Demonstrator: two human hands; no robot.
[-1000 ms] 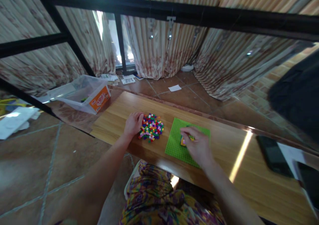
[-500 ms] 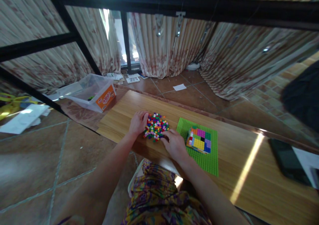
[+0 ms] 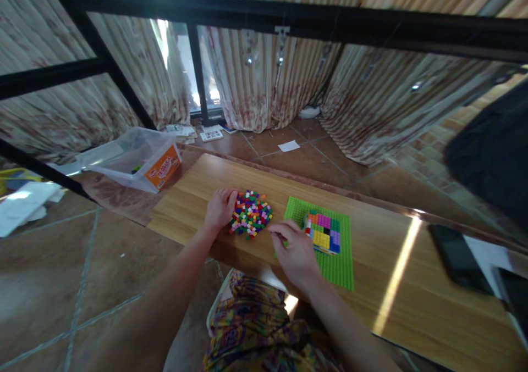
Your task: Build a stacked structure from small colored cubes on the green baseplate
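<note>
A pile of small multicoloured toy bricks (image 3: 251, 214) lies on the wooden table (image 3: 193, 196). At its left edge rests my left hand (image 3: 220, 210), fingers bent and drawn together against the bricks; whatever is in them is hidden. My right hand (image 3: 293, 251) hovers between the pile and the green baseplate (image 3: 342, 270), over the plate's left edge. Its thumb and index finger are closed in a pinch, and what they hold is too small to name. On the baseplate stands a block built of bricks (image 3: 324, 233), its top patched in yellow, pink, blue, green and purple.
A clear plastic bin (image 3: 136, 157) with an orange label stands on the floor beyond the table's left end. Dark flat devices (image 3: 457, 259) and white paper (image 3: 484, 262) lie at the table's right. A black metal frame (image 3: 247, 12) crosses above, in front of curtains.
My right hand has moved away from the pile, right to the baseplate's edge, fingers pinched. My left hand stays by the pile. The whole view has shifted slightly.
</note>
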